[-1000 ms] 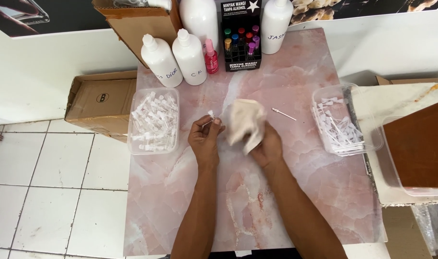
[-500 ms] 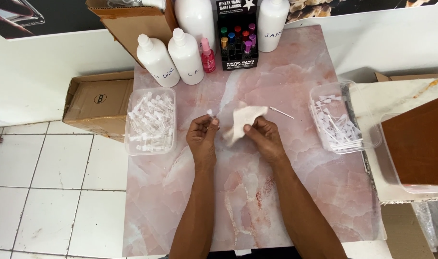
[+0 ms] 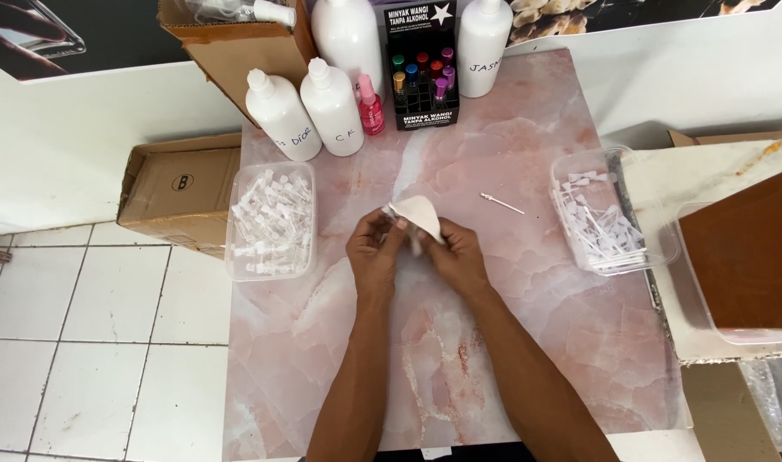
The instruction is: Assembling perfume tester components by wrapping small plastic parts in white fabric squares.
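Both hands meet over the middle of a pink marble table [image 3: 511, 145]. My right hand [image 3: 456, 254] grips a folded cream cloth [image 3: 418, 211]. My left hand [image 3: 373, 250] pinches a small clear vial [image 3: 398, 224] against that cloth; most of the vial is hidden by fingers and cloth. A thin white spray tube [image 3: 502, 204] lies loose on the table just right of my hands.
A clear tray [image 3: 271, 224] of several small vials sits at the left, a clear tray [image 3: 603, 221] of white sprayer parts at the right. White bottles [image 3: 281, 118], a pink bottle [image 3: 370, 106] and a black display box [image 3: 420, 68] line the back. Cardboard boxes [image 3: 177, 188] stand left.
The hands have drawn closer together. The cloth, spread out a second ago, is now folded small and pressed around the vial.
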